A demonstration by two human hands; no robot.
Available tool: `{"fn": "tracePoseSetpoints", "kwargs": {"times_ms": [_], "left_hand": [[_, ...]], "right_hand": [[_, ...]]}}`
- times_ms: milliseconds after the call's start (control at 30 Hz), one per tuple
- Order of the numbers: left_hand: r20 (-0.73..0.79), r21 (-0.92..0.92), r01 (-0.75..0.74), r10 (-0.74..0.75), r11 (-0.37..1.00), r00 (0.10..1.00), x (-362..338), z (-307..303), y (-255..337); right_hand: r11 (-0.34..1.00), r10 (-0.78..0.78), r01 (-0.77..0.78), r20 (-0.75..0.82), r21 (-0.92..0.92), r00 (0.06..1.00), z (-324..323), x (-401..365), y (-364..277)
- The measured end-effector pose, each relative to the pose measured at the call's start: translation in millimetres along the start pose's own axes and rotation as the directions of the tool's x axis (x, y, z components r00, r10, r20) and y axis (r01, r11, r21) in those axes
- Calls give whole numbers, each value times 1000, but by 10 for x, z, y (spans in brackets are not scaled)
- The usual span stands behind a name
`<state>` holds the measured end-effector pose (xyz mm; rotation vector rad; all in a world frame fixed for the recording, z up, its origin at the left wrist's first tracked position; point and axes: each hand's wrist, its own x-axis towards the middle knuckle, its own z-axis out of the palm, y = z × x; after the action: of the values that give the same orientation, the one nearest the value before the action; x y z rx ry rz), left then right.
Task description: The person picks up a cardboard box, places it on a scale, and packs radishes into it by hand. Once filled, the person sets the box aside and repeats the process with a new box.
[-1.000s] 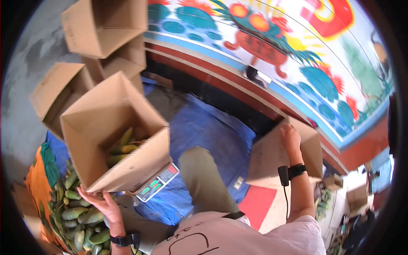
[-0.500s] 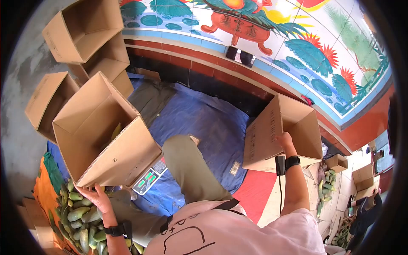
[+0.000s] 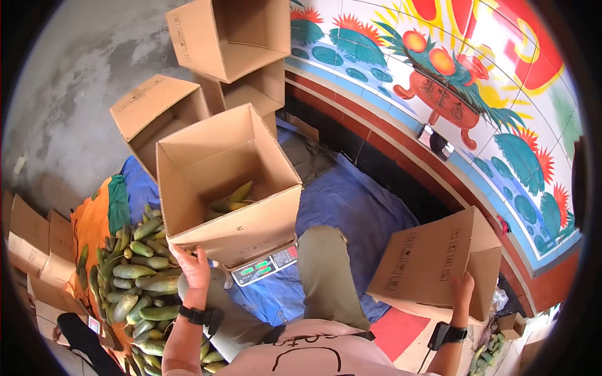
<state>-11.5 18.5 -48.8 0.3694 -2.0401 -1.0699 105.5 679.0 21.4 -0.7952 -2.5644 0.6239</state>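
A tall open cardboard box (image 3: 251,241) stands on a digital scale (image 3: 263,268) with lit green digits. Several green cucumbers (image 3: 235,199) lie at the bottom of this box. My left hand (image 3: 193,268) grips its lower near-left corner, thumb against the side. At the right, my right hand (image 3: 463,289) is closed on the near edge of another cardboard box (image 3: 417,260), which lies tilted with its opening away to the right; most of its inside is hidden. Beside my left forearm is a large heap of thick green cucumbers (image 3: 147,282).
Open boxes (image 3: 229,59) are stacked behind the scale, with one more box (image 3: 157,109) beside them. A blue tarp (image 3: 357,194) and an orange sheet (image 3: 91,219) cover the floor. A phone (image 3: 436,143) rests on the ledge below a painted tile wall. Dark clothing shows lower left.
My view has turned left, so the heap and the cucumbers inside the box on the scale show more fully. Both hands stay on the same two boxes.
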Motion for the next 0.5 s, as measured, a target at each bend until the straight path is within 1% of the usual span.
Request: {"fn": "tracePoseSetpoints", "kwargs": {"times_ms": [33,67,133,167,200,233,267,333,367,400,433,467,500], "left_hand": [[-11,4,3,-3,1000,1000,-2,22,-12],[-11,3,-24,24,1000,1000,3,30,-27],[-34,9,-49,49,999,998,6,3,10],[-7,-18,-39,39,999,999,4,-3,70],[21,-44,-29,30,999,999,4,-11,128],[10,-9,-51,51,999,999,8,-17,178],[-12,-4,-46,46,999,999,13,-30,251],[-1,-11,-44,44,999,999,10,-66,379],[1,-36,-55,55,998,998,10,-70,354],[-10,-33,-51,51,998,999,5,-66,276],[16,-21,-62,62,998,998,9,-65,233],[44,-11,-73,73,997,996,8,-71,200],[53,-27,-42,43,999,998,-22,-68,183]], "right_hand": [[997,29,-31,27,67,999,-10,-17,-66],[997,15,-17,33,73,999,10,-19,-87],[959,-35,25,31,284,999,78,-11,-139],[955,-56,44,33,294,998,80,13,-243],[972,-70,58,45,228,997,74,2,-361],[985,-83,73,57,159,995,92,-15,-480],[982,-104,93,60,166,993,136,-20,-590],[933,-188,168,34,319,982,195,-43,-779],[930,-203,181,36,321,979,228,-40,-868],[908,-234,203,41,366,971,274,-32,-962],[884,-265,224,45,410,963,317,-14,-1046],[882,-276,234,45,410,960,350,21,-1132],[919,-272,224,109,326,956,381,68,-1217]]}}
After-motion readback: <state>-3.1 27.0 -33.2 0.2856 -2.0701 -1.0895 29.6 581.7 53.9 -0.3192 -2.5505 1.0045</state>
